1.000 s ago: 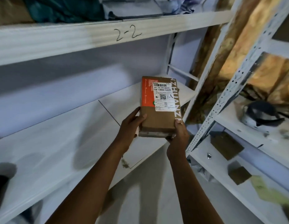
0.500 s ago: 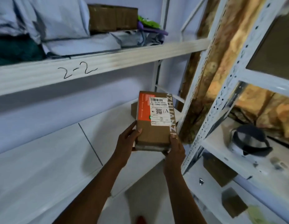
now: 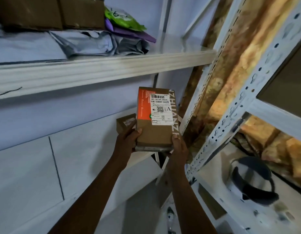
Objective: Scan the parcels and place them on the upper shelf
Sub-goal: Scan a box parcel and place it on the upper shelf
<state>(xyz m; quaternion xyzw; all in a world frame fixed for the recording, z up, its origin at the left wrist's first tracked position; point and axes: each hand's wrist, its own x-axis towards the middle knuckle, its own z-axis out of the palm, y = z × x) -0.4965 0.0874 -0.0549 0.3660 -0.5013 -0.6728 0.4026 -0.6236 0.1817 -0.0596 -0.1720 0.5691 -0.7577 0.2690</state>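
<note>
Parcel [image 3: 154,132] upright below upper shelf [image 3: 102,68], left hand [image 3: 127,141] and right hand [image 3: 179,147] gripping its bottom corners

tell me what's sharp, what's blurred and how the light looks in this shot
Head view: the label on the parcel is sharp, barcode lines distinct; the upper shelf is streaked with motion blur; the perforated post at right smears and leans with wide-angle distortion; light is dim and bluish, warm only on the wall behind.
</note>
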